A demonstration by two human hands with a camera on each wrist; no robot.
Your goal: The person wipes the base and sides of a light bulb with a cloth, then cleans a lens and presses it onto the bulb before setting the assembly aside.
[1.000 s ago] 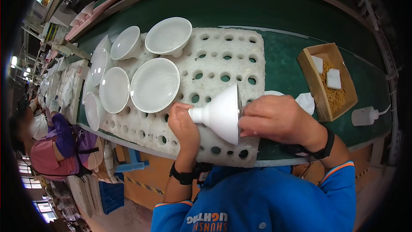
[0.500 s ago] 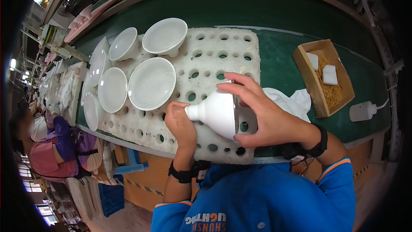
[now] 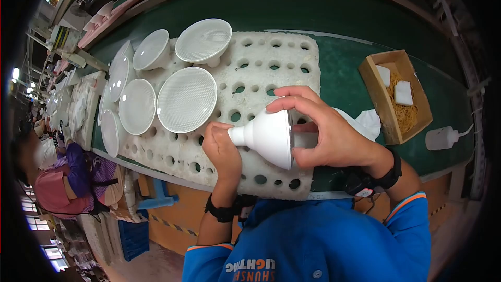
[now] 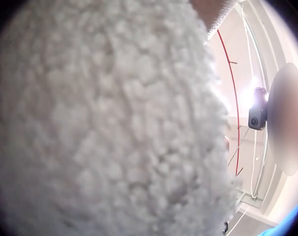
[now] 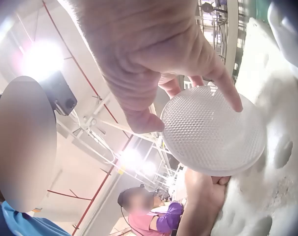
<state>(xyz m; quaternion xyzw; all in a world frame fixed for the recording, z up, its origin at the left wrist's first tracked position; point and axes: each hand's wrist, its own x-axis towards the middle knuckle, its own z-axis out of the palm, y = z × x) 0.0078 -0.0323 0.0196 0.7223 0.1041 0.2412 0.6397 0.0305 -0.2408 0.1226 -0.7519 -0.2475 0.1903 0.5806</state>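
Over the front part of the white foam tray (image 3: 292,47), a white reflector lamp bulb (image 3: 267,138) lies sideways with its wide lens to the right. My left hand (image 3: 223,151) grips its narrow neck. My right hand (image 3: 334,138) spans the lens end, thumb and fingers curved around the rim. In the right wrist view the dimpled clear lens (image 5: 213,130) shows, with the thumb at its edge and a fingertip over its face. Close foam (image 4: 109,118) fills most of the left wrist view and hides the left hand's work.
Several similar bulbs (image 3: 187,99) stand lens-up in the tray's left side. Right of the tray are a white cloth (image 3: 369,123), a cardboard box (image 3: 377,104) with rubber bands and white pads, and a white bottle (image 3: 441,139). Another person (image 3: 57,177) sits at the far left.
The right hand has gone from bunched fingers at the lens face to a wide span around the rim. The left hand keeps its grip on the neck.
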